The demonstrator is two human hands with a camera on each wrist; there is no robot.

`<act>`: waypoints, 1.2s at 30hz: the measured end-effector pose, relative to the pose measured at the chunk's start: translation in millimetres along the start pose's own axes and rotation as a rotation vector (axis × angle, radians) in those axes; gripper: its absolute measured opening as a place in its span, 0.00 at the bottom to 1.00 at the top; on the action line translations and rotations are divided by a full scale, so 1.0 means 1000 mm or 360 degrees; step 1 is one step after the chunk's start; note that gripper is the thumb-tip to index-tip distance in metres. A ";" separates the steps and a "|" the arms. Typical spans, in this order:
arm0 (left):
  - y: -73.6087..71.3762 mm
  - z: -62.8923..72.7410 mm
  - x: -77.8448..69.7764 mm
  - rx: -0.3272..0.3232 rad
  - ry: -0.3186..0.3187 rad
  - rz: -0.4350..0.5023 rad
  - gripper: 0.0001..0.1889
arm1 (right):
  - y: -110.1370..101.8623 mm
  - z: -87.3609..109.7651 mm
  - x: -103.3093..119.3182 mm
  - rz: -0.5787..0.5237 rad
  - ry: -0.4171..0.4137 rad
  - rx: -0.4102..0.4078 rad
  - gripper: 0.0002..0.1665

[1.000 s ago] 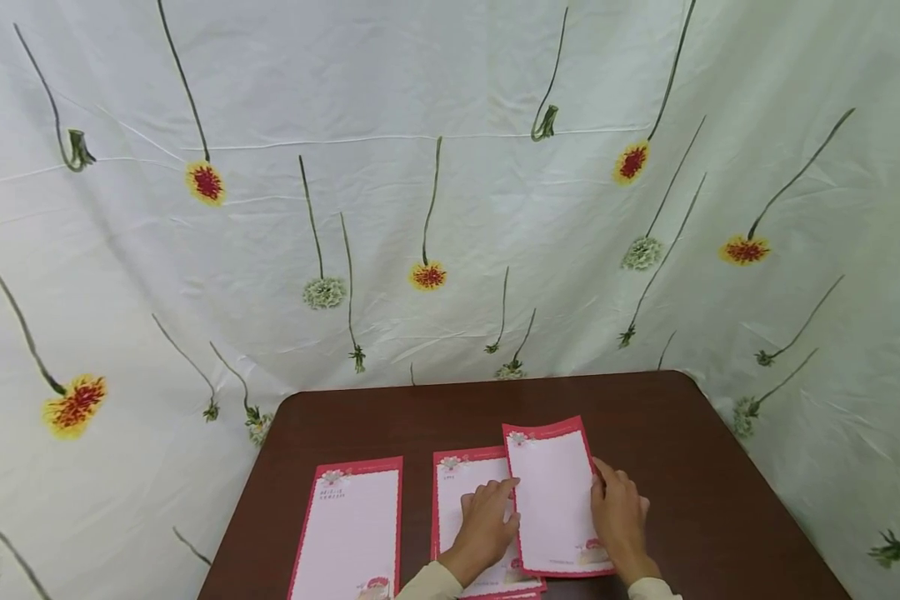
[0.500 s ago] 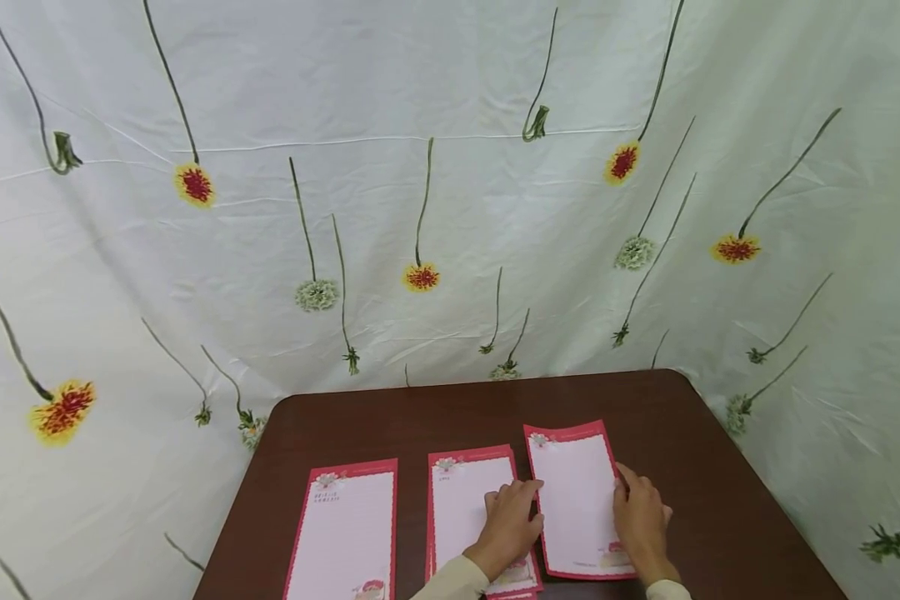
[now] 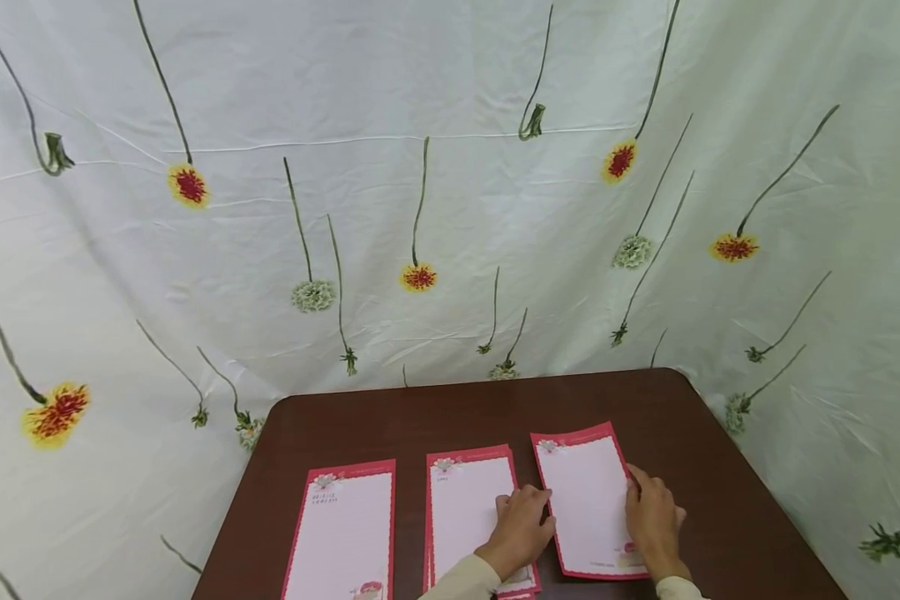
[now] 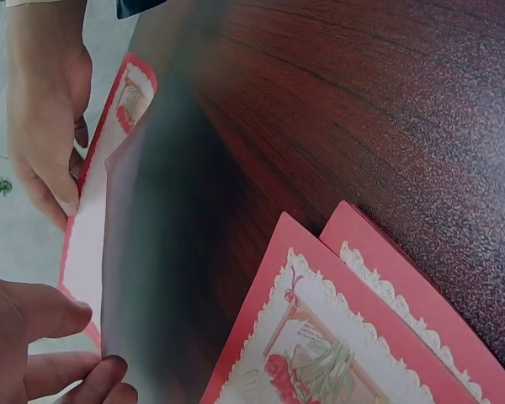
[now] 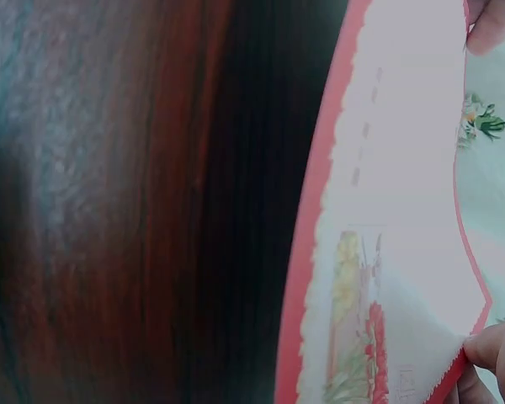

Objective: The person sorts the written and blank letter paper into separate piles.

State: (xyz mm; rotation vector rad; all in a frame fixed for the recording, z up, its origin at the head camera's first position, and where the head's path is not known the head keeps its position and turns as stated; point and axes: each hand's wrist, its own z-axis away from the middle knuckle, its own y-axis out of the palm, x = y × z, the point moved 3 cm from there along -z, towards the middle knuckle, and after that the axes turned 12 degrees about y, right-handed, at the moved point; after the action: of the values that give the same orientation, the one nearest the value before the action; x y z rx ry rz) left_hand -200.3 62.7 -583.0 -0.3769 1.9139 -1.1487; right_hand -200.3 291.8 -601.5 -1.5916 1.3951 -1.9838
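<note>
A sheet of letter paper (image 3: pixel 585 504) with a red border and a printed flower corner is raised off the table at the right. My left hand (image 3: pixel 520 531) pinches its left edge, and my right hand (image 3: pixel 654 521) grips the right edge. In the left wrist view the held sheet (image 4: pixel 88 236) appears nearly edge-on and bowed, with a gap beneath it. The right wrist view shows the sheet (image 5: pixel 396 185) curving between both hands. Just left of it, partly behind my left hand, lies a small pile of matching sheets (image 3: pixel 465 508) with faint writing on top.
Farther left, another red-bordered sheet (image 3: pixel 348 525) with two short lines of writing lies on the dark brown table (image 3: pixel 420 417). A white cloth (image 3: pixel 465 208) printed with upside-down flowers hangs behind the table. The pile's lower corners (image 4: pixel 320 337) are slightly offset.
Both hands have carried the held sheet rightward, away from the pile, which it overlapped a second ago. The view has shifted slightly. The sheets on the table appear unmoved.
</note>
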 end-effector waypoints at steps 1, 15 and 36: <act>0.001 0.000 0.000 0.0003 0.0003 0.0003 0.21 | 0.000 0.000 -0.001 0.0005 0.0001 0.0005 0.21; 0.012 -0.003 -0.004 0.0140 0.0026 -0.0102 0.20 | 0.003 -0.002 -0.009 0.0006 0.0067 -0.0055 0.19; 0.025 0.001 -0.006 0.0096 0.0141 -0.0444 0.13 | 0.014 -0.003 -0.016 0.0084 0.0137 -0.0002 0.22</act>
State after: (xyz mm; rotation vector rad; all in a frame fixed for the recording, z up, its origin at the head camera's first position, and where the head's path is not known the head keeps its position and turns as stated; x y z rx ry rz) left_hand -192.3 79.3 -600.3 -0.5822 1.9400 -1.4221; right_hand -201.7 297.5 -622.4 -1.4704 1.4539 -2.0434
